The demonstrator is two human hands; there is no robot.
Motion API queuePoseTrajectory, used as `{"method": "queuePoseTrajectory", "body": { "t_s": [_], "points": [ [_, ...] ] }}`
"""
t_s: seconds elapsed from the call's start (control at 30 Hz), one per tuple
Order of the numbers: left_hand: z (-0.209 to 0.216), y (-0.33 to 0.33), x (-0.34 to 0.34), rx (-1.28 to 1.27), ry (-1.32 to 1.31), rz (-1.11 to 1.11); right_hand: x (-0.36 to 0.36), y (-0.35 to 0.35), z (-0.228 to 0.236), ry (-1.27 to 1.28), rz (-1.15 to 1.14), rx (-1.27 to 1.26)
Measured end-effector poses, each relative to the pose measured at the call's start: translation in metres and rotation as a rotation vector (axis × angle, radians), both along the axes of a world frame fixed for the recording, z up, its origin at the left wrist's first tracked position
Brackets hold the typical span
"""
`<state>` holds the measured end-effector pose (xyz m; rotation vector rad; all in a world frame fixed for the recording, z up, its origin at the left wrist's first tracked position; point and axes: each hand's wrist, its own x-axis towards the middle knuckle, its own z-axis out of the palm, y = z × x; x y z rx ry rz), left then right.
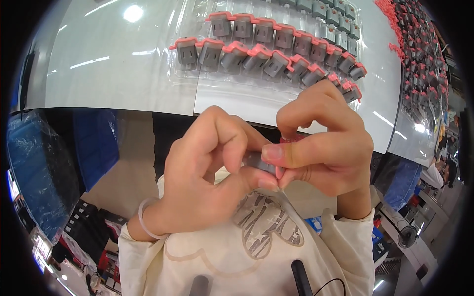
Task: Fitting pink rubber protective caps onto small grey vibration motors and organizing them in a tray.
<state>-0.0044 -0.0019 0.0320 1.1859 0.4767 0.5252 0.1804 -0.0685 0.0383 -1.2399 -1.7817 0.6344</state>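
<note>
Close in front of my chest I hold a small grey block-like part (258,162) between both hands. My left hand (197,177) is closed, its thumb and fingers pinching the grey body. With thumb and forefinger, my right hand (333,148) grips the end of the part, where a thin pink piece (279,172) shows. Fingers cover most of the part. Beyond my hands a clear plastic tray (224,85) carries two near rows of similar grey parts with pink caps (264,30). Farther back in it stand several grey parts (332,17) without visible pink caps.
The tray rests on a white table (123,74), whose front edge lies just beyond my hands. Loose pink pieces (387,15) and a large batch of grey and pink parts (419,64) lie on the right. Blue plastic-covered panels (42,167) hang at the left.
</note>
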Motion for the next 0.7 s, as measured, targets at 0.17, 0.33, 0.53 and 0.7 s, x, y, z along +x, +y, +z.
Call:
{"method": "queuePoseTrajectory", "body": {
  "t_s": [0.17, 0.33, 0.53, 0.7],
  "points": [
    [0.003, 0.008, 0.001, 0.018, 0.049, 0.051, -0.004, 0.003, -0.003, 0.046, -0.065, -0.059],
    [0.004, 0.014, -0.006, -0.028, 0.030, 0.098, -0.015, 0.013, 0.002, 0.051, -0.163, -0.023],
    [-0.001, 0.024, -0.012, 0.026, -0.128, 0.249, -0.005, 0.049, 0.020, -0.131, -0.088, 0.093],
    [-0.005, 0.050, -0.043, 0.209, 0.023, 0.325, -0.006, 0.102, 0.025, -0.106, -0.302, -0.099]
  ]
}}
